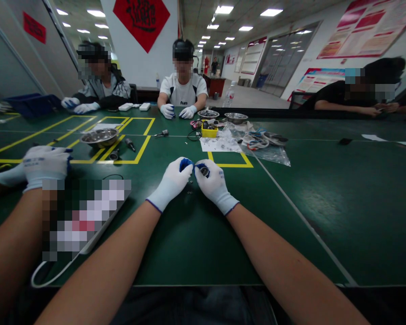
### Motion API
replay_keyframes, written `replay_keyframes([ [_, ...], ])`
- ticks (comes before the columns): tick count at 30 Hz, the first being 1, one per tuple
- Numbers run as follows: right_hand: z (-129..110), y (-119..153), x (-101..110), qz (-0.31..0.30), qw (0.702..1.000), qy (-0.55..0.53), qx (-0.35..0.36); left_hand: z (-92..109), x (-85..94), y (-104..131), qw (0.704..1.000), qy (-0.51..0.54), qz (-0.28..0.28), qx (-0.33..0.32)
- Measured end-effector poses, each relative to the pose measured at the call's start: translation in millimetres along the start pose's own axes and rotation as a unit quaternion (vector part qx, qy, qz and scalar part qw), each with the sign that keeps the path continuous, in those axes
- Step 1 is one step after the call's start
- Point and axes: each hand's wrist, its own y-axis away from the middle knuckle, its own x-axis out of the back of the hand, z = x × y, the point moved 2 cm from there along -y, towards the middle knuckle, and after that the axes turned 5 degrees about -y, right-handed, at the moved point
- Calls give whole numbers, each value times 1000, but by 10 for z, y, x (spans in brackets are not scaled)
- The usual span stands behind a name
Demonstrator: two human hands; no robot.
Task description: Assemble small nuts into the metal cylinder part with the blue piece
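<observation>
My left hand (175,177), in a white glove with blue-coated fingers, is closed with its fingertips pinched beside my right hand. Whatever is between those fingertips is too small to make out. My right hand (214,184), gloved the same way, curls around a round, dark metal part (205,171) with its ring-like end facing up. The fingertips of both hands meet or nearly meet above the green table (203,243). Just below them on the tabletop lie a tiny metal ring (191,182) and a few more small pieces (189,193).
Left of me are a power strip (98,212) and a neighbour's gloved hand (45,167). Metal bowls (99,137), loose cylindrical metal parts (130,144), a yellow box (209,131), white paper (218,143) and a plastic bag (274,151) lie farther off. Other people sit across the table.
</observation>
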Motion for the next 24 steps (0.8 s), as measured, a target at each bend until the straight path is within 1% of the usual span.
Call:
replay_keyframes([
  [5, -17, -2, 9, 18, 1000, -12, -20, -5, 7, -12, 997, -65, 23, -32],
  [8, -11, -13, 24, 34, 998, -31, -45, 11, 19, 16, 992, -86, 43, -77],
  [11, -3, -24, 43, 50, 995, -49, -72, 41, 20, 55, 982, -129, 28, -132],
  [13, -5, -27, 53, 56, 993, -57, -82, 53, 25, 71, 976, -156, 25, -150],
  [16, -22, -26, 52, 46, 993, -67, -80, 59, 44, 74, 968, -183, 37, -169],
  [19, -37, -23, 43, 32, 994, -69, -76, 62, 60, 69, 963, -193, 34, -184],
  [24, -45, -22, 55, 26, 995, -67, -61, 95, 98, 74, 968, -182, 49, -164],
])
